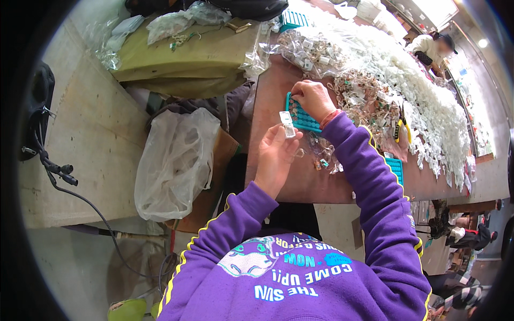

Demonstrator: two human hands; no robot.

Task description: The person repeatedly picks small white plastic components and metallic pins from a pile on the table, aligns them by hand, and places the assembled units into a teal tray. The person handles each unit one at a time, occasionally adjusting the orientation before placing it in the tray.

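I judge it partway: left hand (276, 154) holds an opened, unclosed case (287, 124) beside the teal tray (308, 122), right hand (316, 100) over that tray, grip unclear

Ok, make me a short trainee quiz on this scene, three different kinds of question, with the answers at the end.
1. Which hand holds the small clear-and-white case?
2. True or false: the yellow-and-black pliers lie to the right of the right hand.
3. The right hand is at: A, the pliers; B, a teal tray; C, the plastic bag.
Key: 1, the left hand; 2, true; 3, B.
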